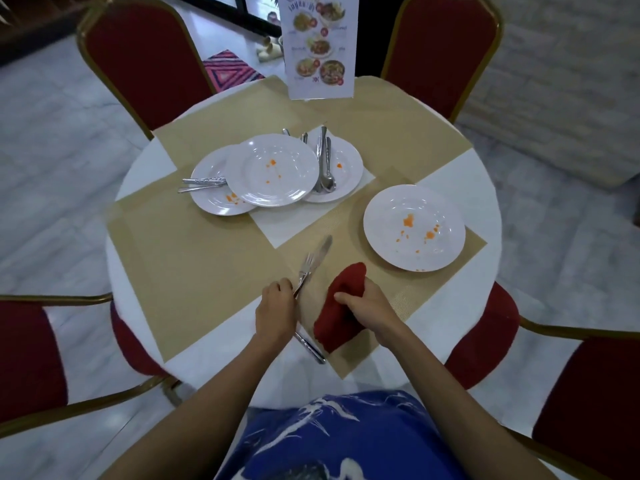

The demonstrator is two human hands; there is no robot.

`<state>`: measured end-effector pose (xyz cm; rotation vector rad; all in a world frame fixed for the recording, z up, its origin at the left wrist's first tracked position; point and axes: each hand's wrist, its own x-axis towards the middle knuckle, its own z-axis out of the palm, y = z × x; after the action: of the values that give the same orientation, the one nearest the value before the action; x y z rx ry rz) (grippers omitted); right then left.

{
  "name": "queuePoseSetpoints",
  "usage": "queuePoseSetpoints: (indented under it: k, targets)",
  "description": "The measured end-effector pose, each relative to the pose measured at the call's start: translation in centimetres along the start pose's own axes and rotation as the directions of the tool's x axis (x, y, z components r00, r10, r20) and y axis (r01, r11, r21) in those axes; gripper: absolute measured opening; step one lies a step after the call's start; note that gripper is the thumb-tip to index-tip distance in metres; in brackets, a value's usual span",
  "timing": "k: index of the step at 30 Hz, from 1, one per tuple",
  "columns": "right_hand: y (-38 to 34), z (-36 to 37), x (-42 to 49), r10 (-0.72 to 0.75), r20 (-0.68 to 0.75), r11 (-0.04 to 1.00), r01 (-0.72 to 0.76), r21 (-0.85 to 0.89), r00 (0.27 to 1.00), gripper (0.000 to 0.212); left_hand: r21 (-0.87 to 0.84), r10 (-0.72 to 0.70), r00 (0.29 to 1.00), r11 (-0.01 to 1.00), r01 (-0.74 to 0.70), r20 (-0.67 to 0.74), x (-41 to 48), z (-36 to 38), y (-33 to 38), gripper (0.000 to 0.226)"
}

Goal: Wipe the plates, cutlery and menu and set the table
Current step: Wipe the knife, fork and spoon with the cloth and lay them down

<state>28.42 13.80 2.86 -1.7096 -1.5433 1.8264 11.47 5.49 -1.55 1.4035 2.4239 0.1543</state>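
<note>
Nearby, stained plate [414, 227], shiny cutlery [306, 268], red cloth [334, 325]

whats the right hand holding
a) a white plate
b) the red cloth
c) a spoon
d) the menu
b: the right hand has its fingers curled round the red cloth above the placemat, while the left hand grips the fork.
</note>
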Motion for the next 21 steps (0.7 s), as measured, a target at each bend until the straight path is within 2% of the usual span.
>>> queuePoseSetpoints:
  k: [3, 12, 14, 17, 21]
  targets:
    - [-0.2, 0.1, 0.1, -0.008, -0.012, 1.0, 0.008, 0.013, 1.0, 0.041, 0.009, -0.027, 0.999, 1.0, 0.027, 0.045, 0.4, -0.5, 0.1, 0.019]
    - [0.0, -0.1, 0.0, -0.011, -0.043, 0.998, 0.013, 0.054, 0.999, 0.027, 0.086, -0.091, 0.972, 0.994, 0.074, 0.217, 0.5, -2.0, 0.9, 0.025]
    - [0.0, -0.5, -0.1, -0.012, -0.063, 0.994, 0.019, 0.105, 0.998, 0.023, -0.002, -0.12, 0.961, 0.992, 0.124, 0.25, 0.2, -2.4, 1.1, 0.022]
    - [-0.2, -1.2, -0.3, -0.011, -0.109, 0.972, 0.036, 0.233, 0.994, 0.026, -0.242, -0.162, 0.948, 0.942, 0.232, 0.275, -0.3, -3.2, 1.4, 0.02]
    - [-0.4, -1.3, 0.0, 0.004, -0.118, 0.932, 0.039, 0.36, 0.993, 0.027, -0.566, -0.132, 0.938, 0.767, 0.301, 0.319, -1.9, -4.2, 3.8, 0.024]
